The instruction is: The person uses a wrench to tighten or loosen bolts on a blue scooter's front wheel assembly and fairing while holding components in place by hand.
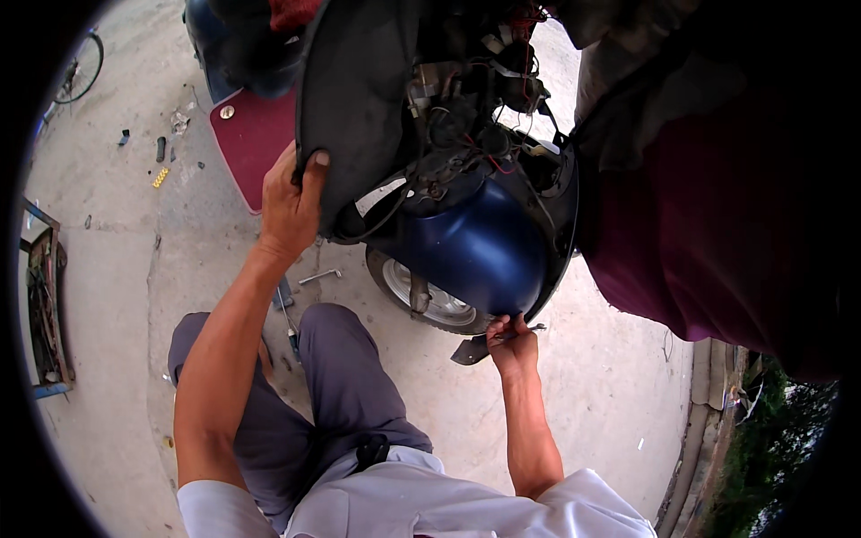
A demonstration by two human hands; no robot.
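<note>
A scooter's front end stands before me with its wiring exposed. My left hand [294, 202] is closed on the edge of a large black plastic panel [354, 99], thumb on its face. My right hand [514, 345] is closed at the lower tip of the glossy blue front fender [480, 247], around a thin metal tool [538, 328] whose end sticks out to the right. Its full shape is hidden by my fingers. A dark mudflap [470, 350] hangs just left of that hand. Below the fender shows the front wheel [426, 291].
On the concrete by my knees lie an L-shaped wrench [320, 276] and a screwdriver [292, 336]. A maroon board [256, 148] lies at upper left, a tool tray [45, 305] at far left. A person in maroon clothing [700, 224] is close on the right.
</note>
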